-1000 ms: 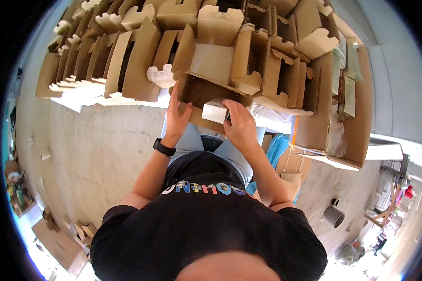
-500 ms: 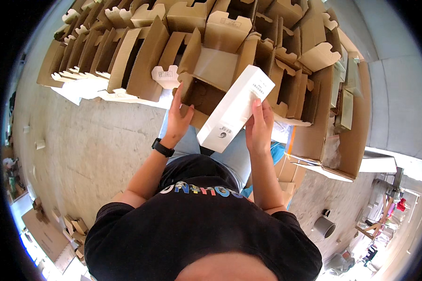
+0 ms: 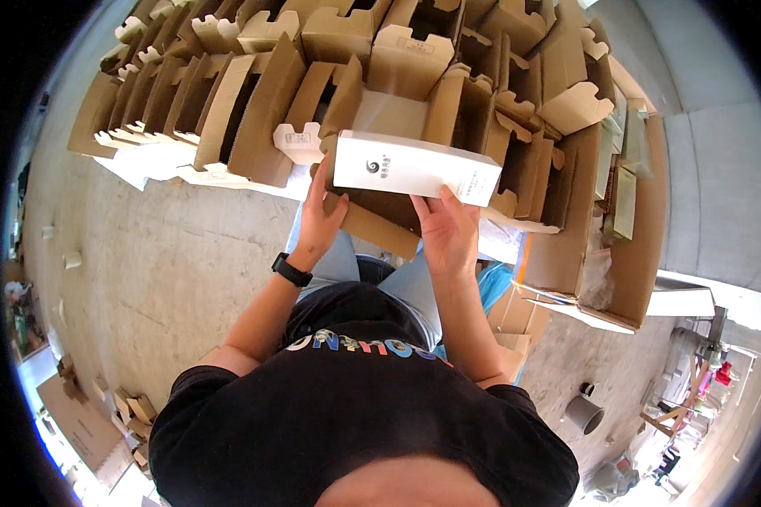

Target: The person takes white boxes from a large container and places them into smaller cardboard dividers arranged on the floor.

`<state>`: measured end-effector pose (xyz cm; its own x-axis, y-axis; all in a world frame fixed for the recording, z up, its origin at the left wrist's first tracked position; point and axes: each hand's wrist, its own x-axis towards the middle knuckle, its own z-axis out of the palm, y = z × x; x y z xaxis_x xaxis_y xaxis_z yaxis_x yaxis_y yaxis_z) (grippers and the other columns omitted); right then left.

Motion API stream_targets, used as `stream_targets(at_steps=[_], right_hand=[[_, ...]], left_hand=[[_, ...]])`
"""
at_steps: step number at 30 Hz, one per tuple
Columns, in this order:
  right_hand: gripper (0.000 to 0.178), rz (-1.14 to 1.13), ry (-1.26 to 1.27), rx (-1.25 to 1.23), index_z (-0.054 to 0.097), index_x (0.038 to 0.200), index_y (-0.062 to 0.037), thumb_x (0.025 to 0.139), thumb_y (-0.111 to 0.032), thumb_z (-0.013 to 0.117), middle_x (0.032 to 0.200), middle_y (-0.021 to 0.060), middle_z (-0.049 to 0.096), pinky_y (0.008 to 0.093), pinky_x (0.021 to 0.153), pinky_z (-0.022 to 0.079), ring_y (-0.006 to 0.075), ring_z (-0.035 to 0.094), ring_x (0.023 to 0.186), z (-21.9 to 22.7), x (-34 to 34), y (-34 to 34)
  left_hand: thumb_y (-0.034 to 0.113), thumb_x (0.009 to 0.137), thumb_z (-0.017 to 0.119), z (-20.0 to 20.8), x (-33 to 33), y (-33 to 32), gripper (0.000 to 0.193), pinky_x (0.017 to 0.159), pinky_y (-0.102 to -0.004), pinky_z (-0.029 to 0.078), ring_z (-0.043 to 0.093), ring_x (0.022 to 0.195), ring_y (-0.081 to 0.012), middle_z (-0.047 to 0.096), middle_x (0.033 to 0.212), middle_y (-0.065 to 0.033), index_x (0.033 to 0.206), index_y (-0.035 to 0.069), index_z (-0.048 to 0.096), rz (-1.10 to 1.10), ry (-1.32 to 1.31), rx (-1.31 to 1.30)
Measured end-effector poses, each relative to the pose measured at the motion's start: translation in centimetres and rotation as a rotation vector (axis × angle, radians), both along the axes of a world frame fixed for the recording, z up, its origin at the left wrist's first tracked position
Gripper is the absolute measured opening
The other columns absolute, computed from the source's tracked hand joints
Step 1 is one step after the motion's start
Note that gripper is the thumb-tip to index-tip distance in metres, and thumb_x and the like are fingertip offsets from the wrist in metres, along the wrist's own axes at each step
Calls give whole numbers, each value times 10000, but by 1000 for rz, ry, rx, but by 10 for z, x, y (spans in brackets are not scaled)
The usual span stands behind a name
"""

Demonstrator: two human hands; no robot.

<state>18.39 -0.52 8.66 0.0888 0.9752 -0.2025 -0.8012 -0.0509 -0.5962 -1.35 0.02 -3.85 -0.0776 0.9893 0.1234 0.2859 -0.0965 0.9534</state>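
A long white carton (image 3: pixel 410 166) with dark printing lies crosswise over the opening of a brown cardboard box (image 3: pixel 370 226). My right hand (image 3: pixel 450 233) is closed on the carton's right end, fingers and thumb on its near side. At the brown box's left side my left hand (image 3: pixel 316 221) grips the wall, its thumb near the front edge and its fingers pointing away from me. The carton hides most of the box's inside, so I cannot tell what is in there.
Rows of open brown cardboard boxes (image 3: pixel 410 57) fill the table ahead. At the right stands a larger carton (image 3: pixel 558 262) with pale slim boxes (image 3: pixel 621 203) beside it. A grey cylindrical bin (image 3: pixel 585 414) is on the floor at right; cardboard pieces (image 3: pixel 131 410) lie at lower left.
My right hand has turned the white carton from a steep slant to nearly level and brought it over the brown box. The left hand has stayed almost in place.
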Motion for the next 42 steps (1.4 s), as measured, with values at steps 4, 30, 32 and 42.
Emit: stream_targets(at_steps=[4, 30, 32, 42], right_hand=[[470, -50, -98, -9, 379, 1281, -111, 873, 9, 579, 1212, 106, 533, 477, 966, 497, 267, 556, 1134, -6, -1, 0], [419, 214, 246, -75, 496, 1277, -31, 881, 24, 622, 1269, 81, 552, 327, 1077, 416, 210, 502, 1240, -37, -73, 1], [440, 186, 255, -64, 493, 1281, -28, 868, 50, 622, 1275, 80, 548, 326, 1085, 409, 209, 494, 1249, -37, -72, 4], [464, 96, 278, 5, 493, 1257, -27, 833, 92, 639, 1250, 81, 563, 311, 1082, 412, 180, 519, 1214, -33, -58, 16]], left_hand=[[-9, 844, 581, 22, 3, -2, 698, 1045, -368, 374, 437, 1307, -282, 429, 1423, -175, 1473, 62, 286, -33, -15, -31], [16, 822, 607, 27, 3, -3, 727, 1028, -364, 385, 447, 1279, -333, 444, 1390, -226, 1474, 93, 295, 17, -88, -99], [22, 823, 607, 34, 6, -4, 729, 1019, -365, 391, 452, 1273, -330, 444, 1391, -224, 1476, 96, 292, 26, -7, -25], [44, 840, 610, 25, 3, -4, 736, 1010, -365, 387, 450, 1273, -289, 409, 1442, -185, 1489, 102, 269, -2, 2, -25]])
